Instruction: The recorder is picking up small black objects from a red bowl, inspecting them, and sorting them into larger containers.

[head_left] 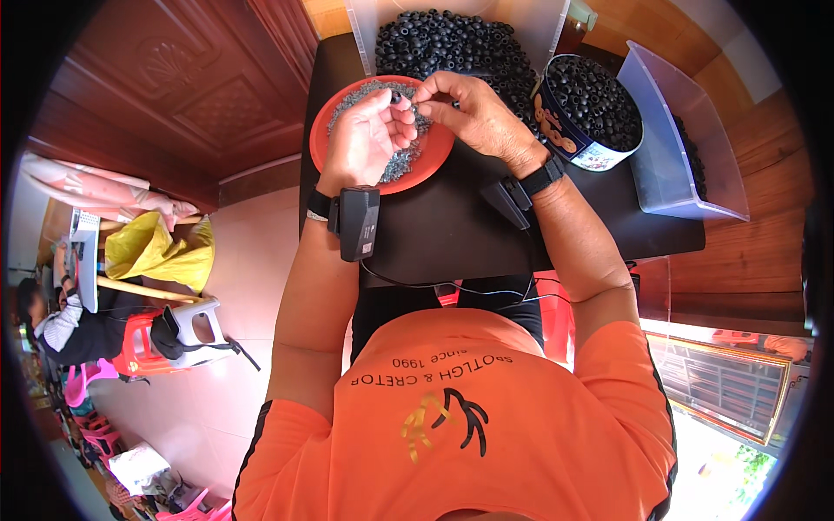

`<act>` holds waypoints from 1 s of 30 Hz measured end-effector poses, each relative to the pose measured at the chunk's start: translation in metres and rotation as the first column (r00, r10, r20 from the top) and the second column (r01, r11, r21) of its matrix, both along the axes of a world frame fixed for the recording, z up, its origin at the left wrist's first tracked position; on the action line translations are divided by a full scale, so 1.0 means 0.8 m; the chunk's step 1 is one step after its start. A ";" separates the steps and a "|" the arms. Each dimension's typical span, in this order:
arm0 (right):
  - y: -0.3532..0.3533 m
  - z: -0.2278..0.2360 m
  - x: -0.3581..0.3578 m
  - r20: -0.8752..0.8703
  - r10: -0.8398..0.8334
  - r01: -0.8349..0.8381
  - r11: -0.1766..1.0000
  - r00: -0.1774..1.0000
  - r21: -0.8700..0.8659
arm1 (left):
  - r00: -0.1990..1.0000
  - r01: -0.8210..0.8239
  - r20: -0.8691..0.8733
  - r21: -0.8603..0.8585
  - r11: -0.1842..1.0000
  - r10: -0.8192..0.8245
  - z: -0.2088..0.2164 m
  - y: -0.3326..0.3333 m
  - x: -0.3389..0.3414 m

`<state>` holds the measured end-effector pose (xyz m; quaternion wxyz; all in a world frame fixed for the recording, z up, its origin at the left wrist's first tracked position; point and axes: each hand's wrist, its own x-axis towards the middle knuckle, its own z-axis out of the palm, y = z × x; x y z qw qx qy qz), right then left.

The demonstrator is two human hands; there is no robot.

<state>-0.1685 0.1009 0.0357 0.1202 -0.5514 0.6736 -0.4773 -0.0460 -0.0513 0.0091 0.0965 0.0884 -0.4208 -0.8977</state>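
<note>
Both hands meet above a shallow red bowl on the dark table. The bowl holds many small, shiny grey pieces, partly covered by the hands. My left hand is turned palm up and pinches a small black ring-like part between thumb and fingertips. Close beside that part, my right hand has thumb and forefinger pressed together; whatever sits between them is too small to make out. Just beyond the hands lies a heap of similar black parts in a clear bin.
A round tin full of black parts stands right of my right hand. Farther right is a translucent bin with more of them. The dark tabletop carries a cable along its near edge. At far left sits a person near a yellow sack.
</note>
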 end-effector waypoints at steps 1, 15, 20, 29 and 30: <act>0.000 0.000 -0.001 -0.001 0.000 0.000 1.000 1.000 0.000 | 1.000 -0.004 0.008 -0.015 1.000 0.004 -0.001 -0.002 0.000; -0.001 0.005 0.008 -0.116 -0.107 0.071 0.959 0.987 -0.276 | 0.999 -0.032 -0.007 -0.071 0.997 0.032 0.006 0.010 0.002; -0.001 0.004 0.005 -0.273 -0.139 0.062 0.960 0.952 -0.273 | 0.999 -0.039 -0.016 -0.080 0.996 0.038 0.006 0.013 0.002; -0.002 0.015 0.015 -0.412 -0.169 0.061 0.964 0.895 -0.260 | 0.997 -0.073 -0.020 -0.144 0.987 0.071 0.009 0.018 0.003; -0.002 0.017 0.017 -0.432 -0.164 0.050 0.964 0.887 -0.262 | 0.997 -0.078 -0.002 -0.108 0.991 0.078 0.010 0.019 0.003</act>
